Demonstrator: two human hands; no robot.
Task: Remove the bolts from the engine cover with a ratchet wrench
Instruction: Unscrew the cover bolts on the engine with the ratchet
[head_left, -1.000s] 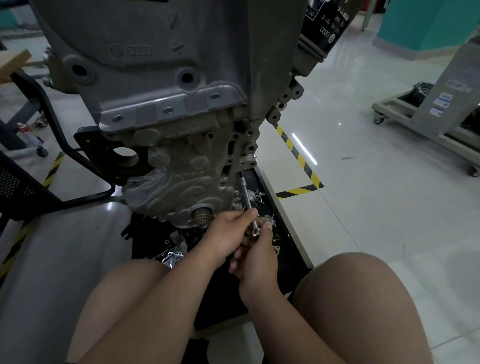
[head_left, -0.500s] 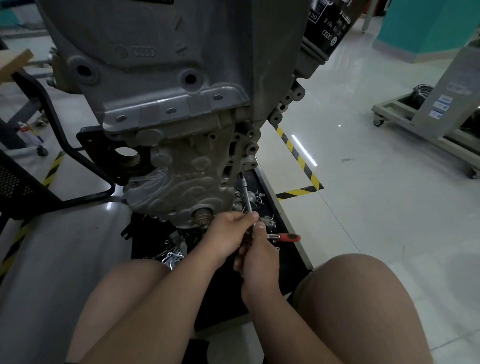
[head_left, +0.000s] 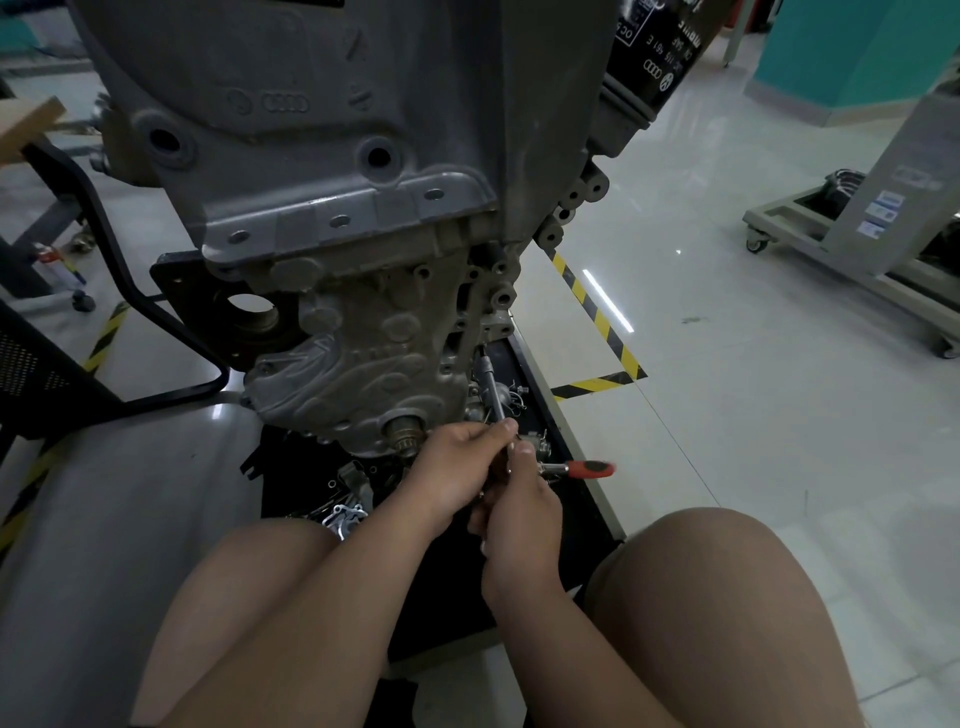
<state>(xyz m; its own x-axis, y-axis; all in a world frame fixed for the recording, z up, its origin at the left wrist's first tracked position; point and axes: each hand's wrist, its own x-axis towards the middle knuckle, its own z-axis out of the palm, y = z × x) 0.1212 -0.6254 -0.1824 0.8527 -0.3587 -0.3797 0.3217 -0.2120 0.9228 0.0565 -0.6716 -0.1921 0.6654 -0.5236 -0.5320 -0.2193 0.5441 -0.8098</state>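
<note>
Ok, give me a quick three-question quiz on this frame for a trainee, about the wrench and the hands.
1. True or false: the ratchet wrench has its red handle sticking out toward the person's left.
2. From the hands, the extension bar runs: A) up to the right side of the engine cover; B) straight down; C) level, leftward.
3. Which hand's fingers pinch the extension bar?

Key: 1 false: the handle sticks out to the right, past the right hand. 2 A. 3 the left hand.
</note>
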